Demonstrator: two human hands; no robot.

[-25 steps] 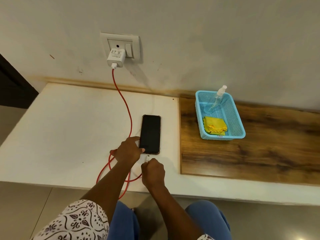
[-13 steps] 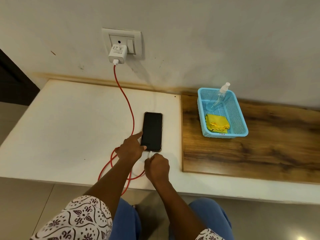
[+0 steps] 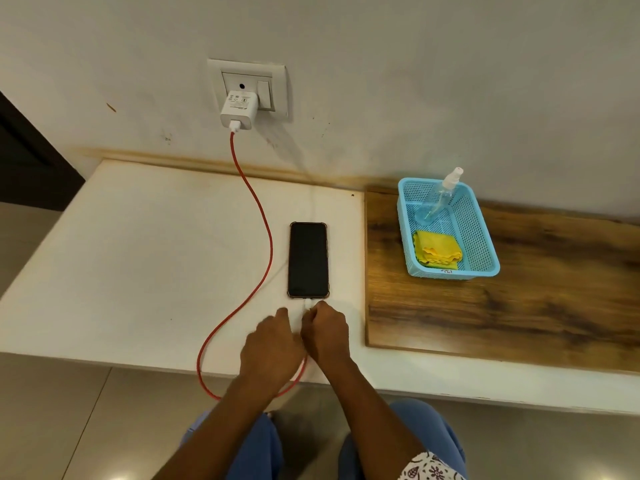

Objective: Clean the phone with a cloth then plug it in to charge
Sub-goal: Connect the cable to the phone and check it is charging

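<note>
A black phone (image 3: 308, 259) lies screen up on the white counter (image 3: 145, 258), its screen dark. A red cable (image 3: 258, 216) runs from the white charger (image 3: 238, 110) in the wall socket, loops over the counter's front edge and ends in a white plug at the phone's near end. My right hand (image 3: 325, 332) pinches that plug, just below the phone. My left hand (image 3: 270, 344) rests beside it on the counter, off the phone, fingers loosely curled with nothing seen in them. A folded yellow cloth (image 3: 437, 250) lies in the blue basket (image 3: 485, 251).
A clear spray bottle (image 3: 439, 199) leans in the basket's far end. The basket stands on a dark wooden board (image 3: 519, 317) at the right. The wall socket plate (image 3: 273, 81) is above the counter. My knees in blue trousers are below the counter's edge.
My left hand has come off the phone's lower left side and drawn back toward me. My right hand has stayed at the plug by the phone's near end.
</note>
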